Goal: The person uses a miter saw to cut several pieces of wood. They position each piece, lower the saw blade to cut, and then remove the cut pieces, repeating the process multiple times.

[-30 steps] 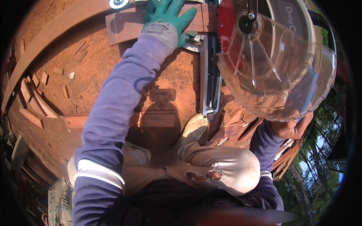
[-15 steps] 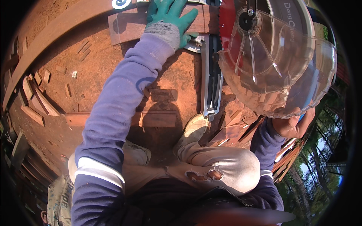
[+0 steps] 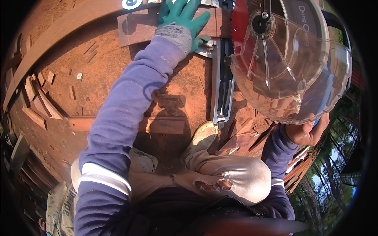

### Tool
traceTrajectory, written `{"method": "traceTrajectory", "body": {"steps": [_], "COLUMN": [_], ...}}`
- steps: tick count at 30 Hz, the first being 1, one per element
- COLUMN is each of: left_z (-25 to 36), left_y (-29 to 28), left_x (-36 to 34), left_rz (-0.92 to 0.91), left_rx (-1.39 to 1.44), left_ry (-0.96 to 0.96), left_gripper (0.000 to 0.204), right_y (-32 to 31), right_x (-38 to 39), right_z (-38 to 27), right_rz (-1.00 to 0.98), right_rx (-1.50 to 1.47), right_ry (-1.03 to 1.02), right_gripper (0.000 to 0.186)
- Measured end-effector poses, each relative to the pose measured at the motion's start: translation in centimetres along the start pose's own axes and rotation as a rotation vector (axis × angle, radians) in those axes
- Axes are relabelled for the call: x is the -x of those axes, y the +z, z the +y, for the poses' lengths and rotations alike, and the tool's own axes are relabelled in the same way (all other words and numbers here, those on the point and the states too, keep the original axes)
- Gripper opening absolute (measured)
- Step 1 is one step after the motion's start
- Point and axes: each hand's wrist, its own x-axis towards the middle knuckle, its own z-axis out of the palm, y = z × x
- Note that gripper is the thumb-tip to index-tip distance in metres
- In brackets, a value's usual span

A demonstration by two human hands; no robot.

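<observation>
So the left hand, in a green glove, is flat on a reddish-brown wooden board, fingers spread wide. The board is at the top of the view, its right end right up by the red toothed blade; can't tell if they touch. The bare right hand is curled at the lower edge of the clear guard, next to a blue part, but I can't tell if it's closed on it. Wood scraps litter the orange dirt.

Bright hard sunlight, dark shadow on reddish ground, curved fisheye edges, black corners
</observation>
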Motion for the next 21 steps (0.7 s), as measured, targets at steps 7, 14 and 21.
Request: {"method": "traceTrajectory", "body": {"steps": [7,14,21], "left_z": [-0.1,0.0,0.0], "left_y": [-0.1,-0.4,-0.2], "left_x": [0.1,0.0,-0.1], "left_rz": [-0.035,-0.032,-0.014], "left_rx": [0.042,0.045,0.010], "left_ry": [-0.014,-0.008,-0.010], "left_gripper": [0.071,0.070,0.071], "right_y": [0.6,1.4,1.1], "right_x": [-0.8,-1.8,-1.5], "right_z": [0.2,0.0,-0.2], "right_rz": [-0.007,0.015,0.011], "right_rx": [-0.078,-0.076,-0.033], "right_ry": [-0.033,-0.054,-0.023], "right_gripper": [0.062,0.051,0.051]}}
